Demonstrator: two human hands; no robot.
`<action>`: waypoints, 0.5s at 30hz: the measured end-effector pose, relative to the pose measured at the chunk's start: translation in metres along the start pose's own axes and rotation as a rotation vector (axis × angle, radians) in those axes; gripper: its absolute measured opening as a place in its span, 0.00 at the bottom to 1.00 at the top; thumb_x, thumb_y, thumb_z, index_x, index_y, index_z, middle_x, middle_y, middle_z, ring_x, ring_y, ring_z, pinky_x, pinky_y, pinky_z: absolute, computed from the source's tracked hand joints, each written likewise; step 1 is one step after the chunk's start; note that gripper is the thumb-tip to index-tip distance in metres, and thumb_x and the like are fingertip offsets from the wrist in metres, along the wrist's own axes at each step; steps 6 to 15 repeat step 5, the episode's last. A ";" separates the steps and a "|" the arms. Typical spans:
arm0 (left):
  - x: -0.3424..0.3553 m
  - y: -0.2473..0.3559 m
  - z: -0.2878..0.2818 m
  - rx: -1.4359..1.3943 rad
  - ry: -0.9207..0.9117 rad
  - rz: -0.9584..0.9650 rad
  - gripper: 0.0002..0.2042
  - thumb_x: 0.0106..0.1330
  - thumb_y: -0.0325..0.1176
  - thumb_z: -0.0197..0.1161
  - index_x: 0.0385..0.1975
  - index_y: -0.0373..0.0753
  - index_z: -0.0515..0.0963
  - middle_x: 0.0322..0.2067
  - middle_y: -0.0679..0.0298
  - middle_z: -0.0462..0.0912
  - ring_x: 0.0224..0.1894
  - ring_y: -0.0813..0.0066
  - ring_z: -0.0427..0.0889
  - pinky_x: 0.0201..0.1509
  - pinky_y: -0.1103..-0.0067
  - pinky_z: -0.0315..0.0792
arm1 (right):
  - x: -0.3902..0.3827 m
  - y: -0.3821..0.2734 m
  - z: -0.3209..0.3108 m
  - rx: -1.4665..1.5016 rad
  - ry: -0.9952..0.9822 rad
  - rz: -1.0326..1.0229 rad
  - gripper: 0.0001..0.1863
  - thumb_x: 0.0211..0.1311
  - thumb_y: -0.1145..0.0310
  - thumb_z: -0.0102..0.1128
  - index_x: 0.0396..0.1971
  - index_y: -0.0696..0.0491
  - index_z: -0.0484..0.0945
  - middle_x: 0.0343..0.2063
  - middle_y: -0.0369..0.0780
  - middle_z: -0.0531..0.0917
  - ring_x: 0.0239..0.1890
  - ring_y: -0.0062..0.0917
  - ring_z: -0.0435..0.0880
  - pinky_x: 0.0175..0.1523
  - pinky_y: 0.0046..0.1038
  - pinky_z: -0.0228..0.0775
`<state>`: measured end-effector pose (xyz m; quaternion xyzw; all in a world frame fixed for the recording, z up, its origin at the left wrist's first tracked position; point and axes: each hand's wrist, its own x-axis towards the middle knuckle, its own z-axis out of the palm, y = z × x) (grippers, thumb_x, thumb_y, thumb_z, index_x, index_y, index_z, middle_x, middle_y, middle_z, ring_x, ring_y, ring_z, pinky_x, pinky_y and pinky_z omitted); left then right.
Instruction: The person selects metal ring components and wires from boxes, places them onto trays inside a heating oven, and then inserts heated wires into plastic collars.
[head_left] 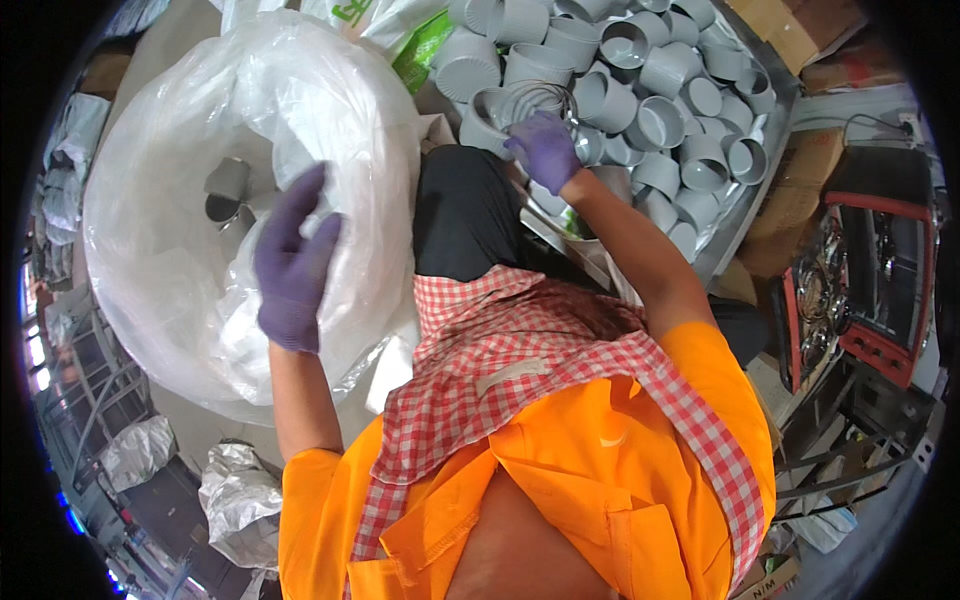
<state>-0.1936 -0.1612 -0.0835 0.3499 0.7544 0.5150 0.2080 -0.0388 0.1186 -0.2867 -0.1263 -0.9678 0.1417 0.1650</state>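
Observation:
My left hand (293,262), in a purple knit glove, is over the near right side of a large clear plastic bag (140,270). Its fingers are stretched out and it holds nothing. Inside the bag lie a few grey cups (228,180). My right hand (545,152), gloved the same way, is closed on a bunch of thin metal rings (535,98). These rings are above the near left edge of a heap of grey ribbed cups (657,124), which lie at many angles in a metal tray (785,125).
To the right stands a red-framed, oven-like box (885,260) with metal rings at its front, beside cardboard (805,180). A green and white bag (424,50) lies behind my knee. Silvery wrapped bundles (240,500) are at the lower left.

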 end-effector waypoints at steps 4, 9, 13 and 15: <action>0.013 0.016 0.060 0.111 -0.314 0.198 0.19 0.55 0.25 0.60 0.49 0.34 0.72 0.48 0.56 0.75 0.53 0.68 0.72 0.58 0.77 0.61 | -0.040 -0.015 -0.076 0.386 -0.094 0.311 0.11 0.55 0.66 0.56 0.35 0.56 0.77 0.27 0.48 0.79 0.35 0.38 0.79 0.41 0.35 0.70; 0.019 0.022 0.075 0.093 -0.349 0.273 0.19 0.55 0.26 0.61 0.50 0.36 0.72 0.49 0.55 0.75 0.53 0.65 0.72 0.58 0.77 0.61 | -0.059 -0.010 -0.077 0.691 -0.157 0.385 0.15 0.58 0.61 0.57 0.43 0.52 0.76 0.31 0.41 0.81 0.33 0.34 0.80 0.42 0.37 0.71; 0.019 0.022 0.075 0.093 -0.349 0.273 0.19 0.55 0.26 0.61 0.50 0.36 0.72 0.49 0.55 0.75 0.53 0.65 0.72 0.58 0.77 0.61 | -0.059 -0.010 -0.077 0.691 -0.157 0.385 0.15 0.58 0.61 0.57 0.43 0.52 0.76 0.31 0.41 0.81 0.33 0.34 0.80 0.42 0.37 0.71; 0.019 0.022 0.075 0.093 -0.349 0.273 0.19 0.55 0.26 0.61 0.50 0.36 0.72 0.49 0.55 0.75 0.53 0.65 0.72 0.58 0.77 0.61 | -0.059 -0.010 -0.077 0.691 -0.157 0.385 0.15 0.58 0.61 0.57 0.43 0.52 0.76 0.31 0.41 0.81 0.33 0.34 0.80 0.42 0.37 0.71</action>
